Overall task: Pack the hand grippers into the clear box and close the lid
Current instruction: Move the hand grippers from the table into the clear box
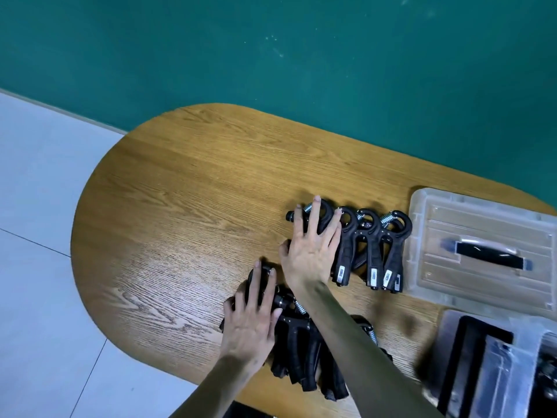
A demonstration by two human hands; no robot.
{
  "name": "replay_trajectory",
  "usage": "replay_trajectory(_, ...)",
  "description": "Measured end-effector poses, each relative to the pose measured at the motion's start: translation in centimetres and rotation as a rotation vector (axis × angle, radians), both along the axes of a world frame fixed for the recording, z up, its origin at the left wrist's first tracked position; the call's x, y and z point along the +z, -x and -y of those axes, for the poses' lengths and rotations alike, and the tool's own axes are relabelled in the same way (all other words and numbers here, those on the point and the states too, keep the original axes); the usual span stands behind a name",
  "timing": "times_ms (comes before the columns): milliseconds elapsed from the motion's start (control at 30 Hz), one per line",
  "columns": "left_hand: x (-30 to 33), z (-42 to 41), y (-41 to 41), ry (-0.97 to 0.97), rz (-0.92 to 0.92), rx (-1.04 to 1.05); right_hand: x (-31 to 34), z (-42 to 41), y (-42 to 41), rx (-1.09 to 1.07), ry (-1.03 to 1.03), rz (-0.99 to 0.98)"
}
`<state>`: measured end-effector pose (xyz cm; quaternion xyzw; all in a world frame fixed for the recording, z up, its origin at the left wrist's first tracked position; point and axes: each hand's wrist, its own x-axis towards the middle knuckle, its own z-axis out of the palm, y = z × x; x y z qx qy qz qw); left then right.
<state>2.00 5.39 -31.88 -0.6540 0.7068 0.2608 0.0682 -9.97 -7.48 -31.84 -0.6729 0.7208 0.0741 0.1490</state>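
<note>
Near the table's front edge, my left hand (pixel 250 324) is lying open on black plastic hand grippers (pixel 301 354); my right hand (pixel 310 251), open too, is covering another row (pixel 370 251). Scooping too many, I might be dropping some.

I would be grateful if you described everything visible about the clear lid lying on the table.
The clear lid is a rectangular sheet of translucent, slightly frosted plastic with rounded corners, a raised rim and stepped ridges. A black handle lies across its centre. It rests flat on the wooden table near the right edge, off the clear box, which sits just in front of it. The row of hand grippers lies close along its left side; neither hand touches it.
</note>
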Motion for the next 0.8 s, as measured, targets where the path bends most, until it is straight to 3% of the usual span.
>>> replay_trajectory(267,-0.5,0.0,-0.3,0.084,0.025,-0.004,0.6,0.3,-0.5,-0.004,0.003,-0.019)
replay_trajectory(467,0.7,0.5,-0.6,-0.056,0.054,-0.046,0.5,1.0,0.5,0.012,-0.073,0.236)
replay_trajectory(667,2.4,-0.1,-1.4,-0.061,0.104,-0.011,5.5,-0.1,2.4,0.102,-0.019,0.153)
replay_trajectory(800,4.2,-0.2,-0.3,0.077,0.094,0.100,8.7,-2.0,4.4,0.108,0.015,0.139)
